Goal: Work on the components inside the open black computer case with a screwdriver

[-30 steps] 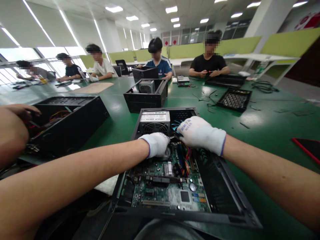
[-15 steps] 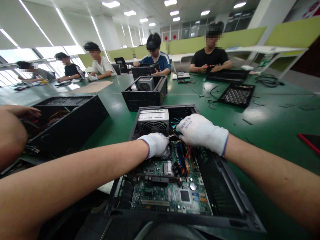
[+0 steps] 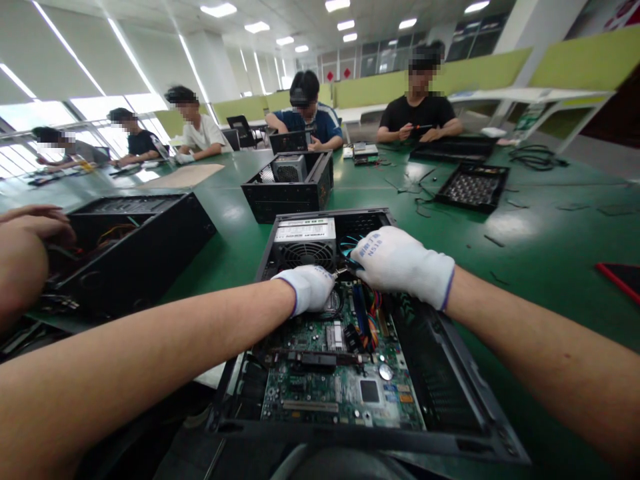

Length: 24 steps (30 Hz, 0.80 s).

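Observation:
An open black computer case [image 3: 350,437] lies in front of me with a green motherboard [image 3: 345,393] inside. My left hand [image 3: 311,288], in a white glove, is closed above the board's far part, below the power supply [image 3: 306,241]. My right hand [image 3: 395,260], also gloved, has its fingers wrapped round a dark tool [image 3: 353,262], probably pliers, whose metal tip [image 3: 340,271] reaches the left fingertips. What the left fingers pinch is too small to name. Coloured cables [image 3: 373,320] run down beside the right hand.
Another open case [image 3: 185,233] stands at the left, with a person's hand [image 3: 50,223] at it. A third case [image 3: 287,197] is beyond mine. Several people sit across the green table [image 3: 550,227]. A black tray [image 3: 473,188] and loose cables lie at the right.
My hands hold nearly the same pose. The neighbour's hand at the left case has shifted slightly, and the part held by the person opposite has tilted.

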Motion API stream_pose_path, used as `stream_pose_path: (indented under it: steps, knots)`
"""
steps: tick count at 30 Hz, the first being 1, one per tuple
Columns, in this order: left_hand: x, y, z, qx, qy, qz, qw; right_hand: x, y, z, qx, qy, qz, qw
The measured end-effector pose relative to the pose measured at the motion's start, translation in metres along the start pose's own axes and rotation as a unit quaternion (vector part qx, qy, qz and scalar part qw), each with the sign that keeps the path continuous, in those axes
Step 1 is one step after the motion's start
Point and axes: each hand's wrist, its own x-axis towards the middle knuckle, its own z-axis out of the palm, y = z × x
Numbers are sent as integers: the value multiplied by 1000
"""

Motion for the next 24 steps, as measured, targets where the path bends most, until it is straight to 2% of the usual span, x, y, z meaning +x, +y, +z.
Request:
stream_pose_path:
  steps: [24]
  knots:
    - [2,-2,4,9,-18,3,1000,-1,0,0,1,2,-3,1000]
